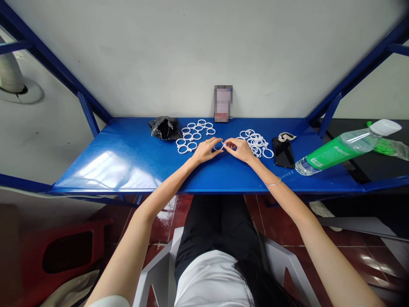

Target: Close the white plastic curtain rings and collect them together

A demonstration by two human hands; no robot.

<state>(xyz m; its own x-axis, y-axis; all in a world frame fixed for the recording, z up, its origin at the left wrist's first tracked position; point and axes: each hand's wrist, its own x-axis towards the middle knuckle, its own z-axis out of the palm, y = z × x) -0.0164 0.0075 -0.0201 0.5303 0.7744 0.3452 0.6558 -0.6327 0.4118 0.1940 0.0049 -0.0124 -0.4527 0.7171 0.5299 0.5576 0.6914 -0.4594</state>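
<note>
Between my two hands, just above the blue table (150, 164), is a white ring (218, 149). My left hand (206, 151) curls its thumb and fingers round the left side of the ring. With thumb and index finger, my right hand (238, 148) pinches the ring's right side, where a small part is hidden by the fingertips. Several white rings (192, 136) lie spread flat beyond my left hand. A looser, overlapping heap of white rings (255, 140) lies beside my right hand.
A crumpled black bag (165, 128) sits open at the back left. A phone (223, 103) leans on the wall. To the right lie a black phone (283, 152), a white curled item (286, 137) and a tilted-looking green-labelled bottle (338, 150). Blue frame bars (87, 113) flank the table.
</note>
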